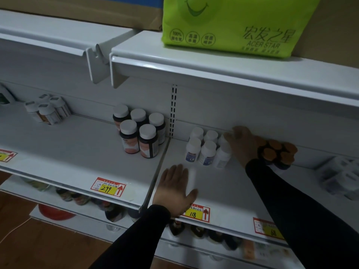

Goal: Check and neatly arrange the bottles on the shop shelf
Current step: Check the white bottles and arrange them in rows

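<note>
A person in black sleeves reaches into a white metal shop shelf [77, 152], seen from a head-worn camera looking down. The right hand [242, 144], at centre right of the frame, lies with its fingers stretched out against the rightmost of a cluster of small white bottles [206, 148]; the touched bottle [222, 154] leans a little, and whether the hand truly grips it cannot be told through the blur. The left hand [175, 191], lower centre, rests flat and relaxed on the shelf's front edge, holding nothing, near the white bottles but apart from them, its heel just above a red-and-yellow price tag marked 118 [198, 213].

The white bottles are matte plastic cylinders with white caps and blue-tinted labels, standing in two short rows against the back panel. Just right of the right wrist sits a pack of dark bottles with orange caps [277, 152], round-topped and tightly grouped.

Left of the slotted upright [173, 111], five dark glossy bottles with white caps [138, 131] stand in a close group, their labels pinkish. Farther left, upper left of the frame, four pale bottles [47, 109] stand together. A tag reading 299 [107, 187] is fixed to the front rail. A lime-green soft pack [231, 24] printed "ACER STAR" lies on the shelf above, beside a brown cardboard box [81, 8].
</note>
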### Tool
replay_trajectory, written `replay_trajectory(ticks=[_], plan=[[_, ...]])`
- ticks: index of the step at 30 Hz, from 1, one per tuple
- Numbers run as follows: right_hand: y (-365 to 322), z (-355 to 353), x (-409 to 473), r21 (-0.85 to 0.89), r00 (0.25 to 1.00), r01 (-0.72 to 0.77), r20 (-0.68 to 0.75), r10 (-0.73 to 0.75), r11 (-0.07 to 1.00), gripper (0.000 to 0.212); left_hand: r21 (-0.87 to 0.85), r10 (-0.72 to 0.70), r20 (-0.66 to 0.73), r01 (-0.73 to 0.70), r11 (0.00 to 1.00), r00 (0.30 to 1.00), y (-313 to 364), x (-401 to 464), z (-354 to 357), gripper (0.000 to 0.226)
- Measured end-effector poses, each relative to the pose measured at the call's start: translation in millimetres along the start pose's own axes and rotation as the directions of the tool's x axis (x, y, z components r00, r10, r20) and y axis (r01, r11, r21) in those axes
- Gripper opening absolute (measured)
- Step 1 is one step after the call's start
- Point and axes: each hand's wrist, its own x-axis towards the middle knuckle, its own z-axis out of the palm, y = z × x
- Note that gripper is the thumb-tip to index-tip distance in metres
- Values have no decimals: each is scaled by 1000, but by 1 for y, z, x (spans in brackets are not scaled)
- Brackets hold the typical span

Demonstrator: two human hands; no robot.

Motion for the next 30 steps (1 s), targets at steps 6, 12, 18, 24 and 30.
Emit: replay_trajectory(ticks=[6, 12, 18, 24, 30], plan=[[-15, 4, -15, -117, 976, 220, 32, -217, 969, 34, 1, -13, 45, 13, 1000, 999, 0, 0, -2, 70], [-22, 11, -37, -216, 939, 330, 173, -297, 919, 37, -9, -26, 98, 27, 1000, 995, 2, 1, -7, 71], [-16, 21, -41, -344, 913, 368, 311, -265, 864, 45, -29, -28, 129, 32, 999, 991, 1, 1, -8, 70], [-10, 25, -41, -268, 933, 289, 294, -208, 919, 49, -40, -28, 124, 33, 999, 992, 2, 1, -8, 69], [-20, 11, -47, -153, 949, 294, 160, -270, 943, 43, -46, -35, 178, 44, 998, 983, 3, 2, -14, 70]])
